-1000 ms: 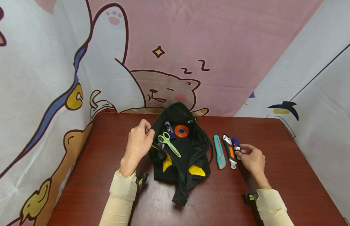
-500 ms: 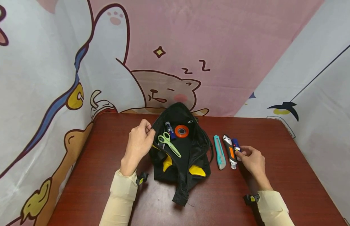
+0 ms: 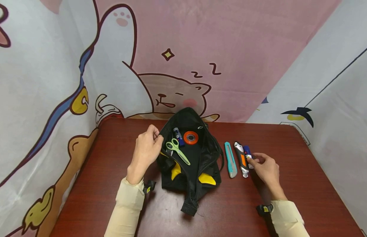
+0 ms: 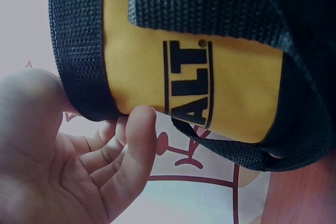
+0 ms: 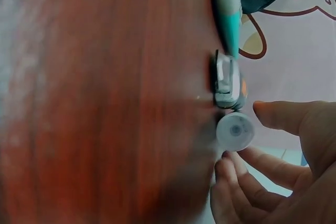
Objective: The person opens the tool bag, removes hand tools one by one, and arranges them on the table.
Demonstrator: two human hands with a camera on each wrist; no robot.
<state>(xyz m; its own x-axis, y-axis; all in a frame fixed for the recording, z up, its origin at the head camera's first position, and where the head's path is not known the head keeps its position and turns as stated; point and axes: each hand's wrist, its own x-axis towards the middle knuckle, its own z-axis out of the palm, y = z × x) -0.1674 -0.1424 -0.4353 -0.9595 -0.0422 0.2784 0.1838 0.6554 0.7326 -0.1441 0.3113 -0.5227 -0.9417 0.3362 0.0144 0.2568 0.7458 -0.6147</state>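
Note:
A black and yellow tool bag (image 3: 187, 179) stands unzipped on the table. My left hand (image 3: 145, 153) grips its left rim, and its curled fingers (image 4: 139, 140) show at the bag's edge in the left wrist view. Inside lie green-handled scissors (image 3: 179, 153), a blue glue stick (image 3: 178, 136) and an orange roll of tape (image 3: 190, 137). Right of the bag, my right hand (image 3: 265, 168) is at a second glue stick (image 3: 247, 152). In the right wrist view its fingers lie close along that glue stick (image 5: 235, 131), while the thumb (image 5: 278, 116) looks apart from it.
A teal utility knife (image 3: 230, 160) and a grey-and-orange utility knife (image 3: 241, 159) lie side by side between the bag and the second glue stick. The brown table (image 3: 305, 177) meets a cartoon-printed cloth (image 3: 245, 65) at its back edge.
Both hands stay in place, and the bag and tools lie as before. The head view has shifted very slightly.

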